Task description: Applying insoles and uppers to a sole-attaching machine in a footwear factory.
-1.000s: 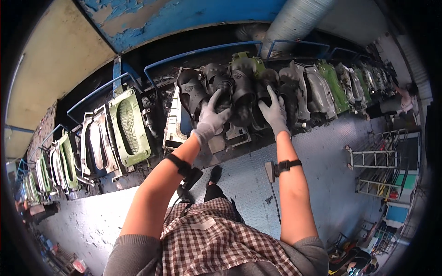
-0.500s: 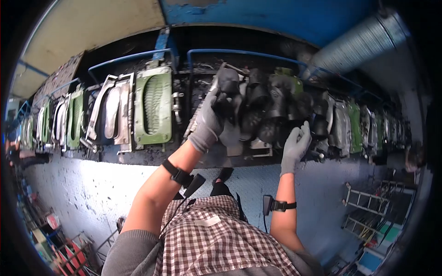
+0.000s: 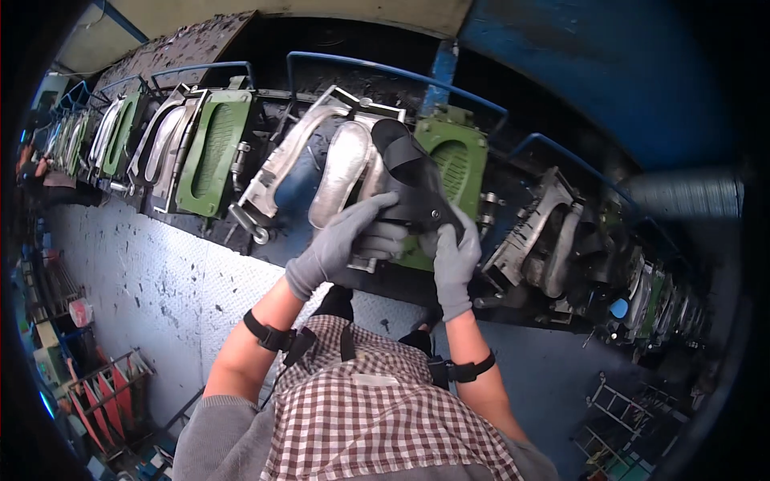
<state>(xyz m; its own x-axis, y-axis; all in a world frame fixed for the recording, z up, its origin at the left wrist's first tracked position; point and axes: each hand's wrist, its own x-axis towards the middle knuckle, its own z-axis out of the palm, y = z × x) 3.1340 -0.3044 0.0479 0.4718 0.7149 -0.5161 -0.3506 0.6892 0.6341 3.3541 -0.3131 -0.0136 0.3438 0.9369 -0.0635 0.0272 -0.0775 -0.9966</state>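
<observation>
A black sandal upper [image 3: 413, 188] with broad straps and a small round metal rivet is held up between my two gloved hands. My left hand [image 3: 349, 240], in a grey glove, grips its lower left edge, fingers curled. At the lower right corner, my right hand [image 3: 457, 252] is closed on it, also gloved in grey. Behind the upper lies an opened shoe mould: a shiny metal sole-shaped form [image 3: 341, 164], a metal frame [image 3: 277, 168] to its left and a green mould plate [image 3: 459, 144] to its right. The upper partly covers the form and plate.
Another green mould plate [image 3: 212, 152] and further opened moulds line the bench to the left. On the right, a metal mould [image 3: 529, 232] lies near black pieces [image 3: 601, 240]. Blue guard bars [image 3: 385, 70] run behind. A ribbed metal duct [image 3: 690, 196] stands far right, a rack [image 3: 104, 393] lower left.
The view has swung, bringing an open mould before me. My hands, which were apart over a pile of black pieces, are now close together on one sandal upper.
</observation>
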